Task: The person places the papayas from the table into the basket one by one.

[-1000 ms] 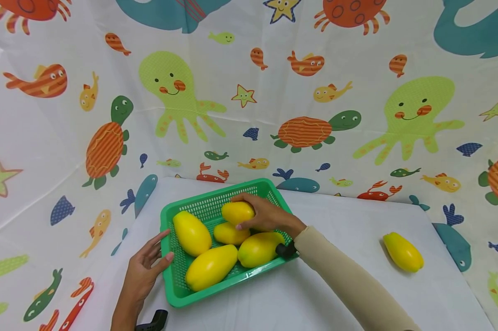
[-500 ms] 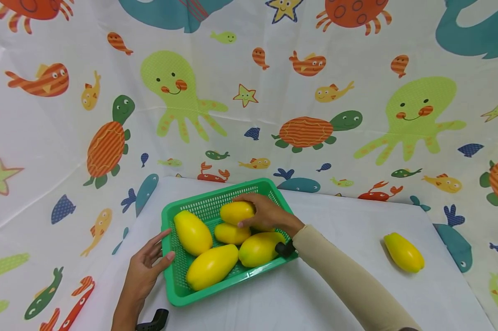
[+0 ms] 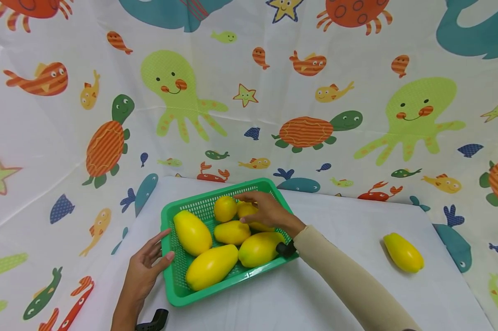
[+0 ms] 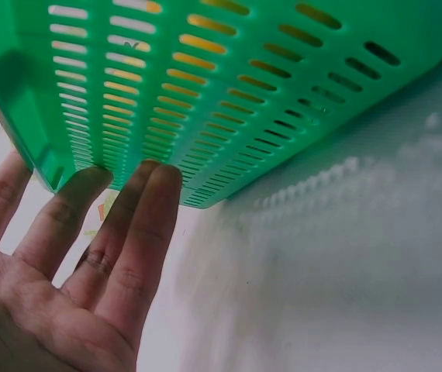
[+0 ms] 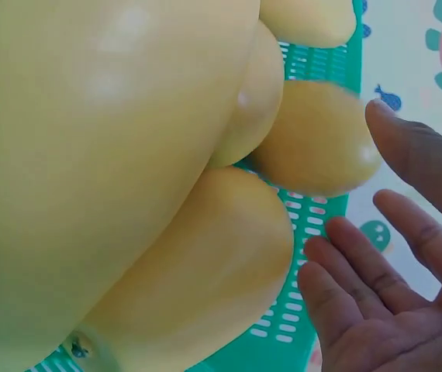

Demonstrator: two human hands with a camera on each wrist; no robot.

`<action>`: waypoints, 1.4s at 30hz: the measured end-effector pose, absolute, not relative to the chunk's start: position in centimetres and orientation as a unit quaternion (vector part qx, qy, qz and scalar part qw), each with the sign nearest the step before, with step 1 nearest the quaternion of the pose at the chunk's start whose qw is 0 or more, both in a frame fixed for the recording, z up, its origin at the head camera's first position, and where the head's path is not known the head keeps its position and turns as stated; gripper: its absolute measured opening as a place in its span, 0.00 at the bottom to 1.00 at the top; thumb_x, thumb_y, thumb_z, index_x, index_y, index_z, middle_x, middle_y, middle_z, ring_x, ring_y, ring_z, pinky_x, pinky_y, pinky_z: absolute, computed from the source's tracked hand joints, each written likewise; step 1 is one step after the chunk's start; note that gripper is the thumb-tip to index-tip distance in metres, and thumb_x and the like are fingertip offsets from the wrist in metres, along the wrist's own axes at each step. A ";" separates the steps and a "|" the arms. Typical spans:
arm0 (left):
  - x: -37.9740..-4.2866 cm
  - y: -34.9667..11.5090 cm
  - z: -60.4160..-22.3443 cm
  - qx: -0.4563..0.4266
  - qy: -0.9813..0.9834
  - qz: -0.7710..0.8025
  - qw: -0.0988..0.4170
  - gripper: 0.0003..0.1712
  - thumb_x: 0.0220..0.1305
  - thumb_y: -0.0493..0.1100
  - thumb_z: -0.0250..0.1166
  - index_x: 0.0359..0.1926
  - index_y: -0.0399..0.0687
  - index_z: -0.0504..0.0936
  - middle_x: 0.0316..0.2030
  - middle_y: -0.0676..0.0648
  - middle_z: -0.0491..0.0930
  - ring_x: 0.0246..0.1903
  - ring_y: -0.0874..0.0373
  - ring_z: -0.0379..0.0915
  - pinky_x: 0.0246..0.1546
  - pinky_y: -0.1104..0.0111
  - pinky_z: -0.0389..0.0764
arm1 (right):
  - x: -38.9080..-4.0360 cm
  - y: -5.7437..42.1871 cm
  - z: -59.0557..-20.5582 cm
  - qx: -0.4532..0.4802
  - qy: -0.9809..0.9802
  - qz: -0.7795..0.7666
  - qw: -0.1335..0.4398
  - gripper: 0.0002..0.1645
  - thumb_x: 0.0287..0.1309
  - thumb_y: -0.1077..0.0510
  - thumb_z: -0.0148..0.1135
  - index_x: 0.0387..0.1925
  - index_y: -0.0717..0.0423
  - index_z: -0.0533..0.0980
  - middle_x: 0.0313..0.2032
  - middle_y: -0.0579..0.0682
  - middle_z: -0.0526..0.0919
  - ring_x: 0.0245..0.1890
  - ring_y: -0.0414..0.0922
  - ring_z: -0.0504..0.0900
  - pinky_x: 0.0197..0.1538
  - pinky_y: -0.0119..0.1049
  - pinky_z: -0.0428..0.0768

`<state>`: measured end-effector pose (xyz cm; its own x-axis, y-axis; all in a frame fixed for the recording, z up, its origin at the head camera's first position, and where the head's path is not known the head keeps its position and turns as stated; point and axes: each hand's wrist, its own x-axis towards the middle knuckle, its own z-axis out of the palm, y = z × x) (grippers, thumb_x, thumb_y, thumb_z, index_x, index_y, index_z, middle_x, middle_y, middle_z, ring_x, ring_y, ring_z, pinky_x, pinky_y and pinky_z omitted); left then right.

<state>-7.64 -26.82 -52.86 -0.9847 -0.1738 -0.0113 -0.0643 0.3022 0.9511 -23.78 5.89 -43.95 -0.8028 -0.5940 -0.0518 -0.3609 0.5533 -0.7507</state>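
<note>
A green plastic basket (image 3: 215,294) with slotted walls holds several yellow, papaya-like fruits. My left hand (image 3: 143,269) is at its left end, with extended fingers (image 4: 159,201) against the outer slotted wall. Inside the basket's back part, my right hand (image 3: 269,211) hovers with spread fingers and holds nothing. Just left of its fingertips lies a smaller, roundish yellow fruit (image 3: 225,209), apart from the hand in the right wrist view. Another yellow fruit (image 3: 249,211) lies partly hidden under the right hand. Larger papayas (image 3: 212,267) fill the front and left of the basket.
One more papaya (image 3: 403,252) lies on the white tablecloth (image 3: 335,294) to the right, outside the basket. Behind the table hangs a white cloth (image 3: 240,133) printed with sea animals. A black wrist-camera mount (image 3: 286,249) on the right wrist sits over the basket's right rim.
The right hand has let go of the smaller yellow fruit, which has turned end-on and settled to the left at the back of the basket. The left hand has not moved.
</note>
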 end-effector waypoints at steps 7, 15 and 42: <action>-7.7 -26.8 -53.0 0.077 -0.807 -0.583 0.044 0.34 0.77 0.48 0.66 0.79 0.64 0.68 0.73 0.42 0.76 0.57 0.78 0.76 0.56 0.85 0.76 | -23.7 6.0 -43.9 -0.273 0.866 -0.386 0.160 0.38 0.66 0.59 0.74 0.75 0.46 0.73 0.74 0.50 0.76 0.75 0.55 0.73 0.79 0.53 0.70; -7.7 -26.9 -52.9 0.076 -0.817 -0.570 0.046 0.35 0.77 0.50 0.67 0.80 0.65 0.68 0.74 0.41 0.75 0.57 0.82 0.74 0.56 0.87 0.74 | -23.4 7.8 -43.0 -0.260 0.860 -0.409 0.157 0.40 0.66 0.56 0.75 0.77 0.47 0.71 0.76 0.51 0.73 0.78 0.56 0.69 0.79 0.57 0.68; -7.7 -26.8 -53.1 0.079 -0.818 -0.569 0.045 0.35 0.77 0.50 0.66 0.80 0.65 0.68 0.73 0.40 0.75 0.57 0.81 0.74 0.55 0.86 0.75 | -20.9 14.9 -41.8 -0.230 0.871 -0.435 0.002 0.44 0.58 0.55 0.82 0.74 0.48 0.73 0.74 0.53 0.75 0.76 0.58 0.70 0.76 0.56 0.72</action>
<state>-7.67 -26.82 -53.09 -0.9836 -0.1794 -0.0160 -0.0775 0.3410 0.9369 -20.86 14.93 -41.85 -0.8943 -0.4018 0.1971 -0.3990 0.5162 -0.7578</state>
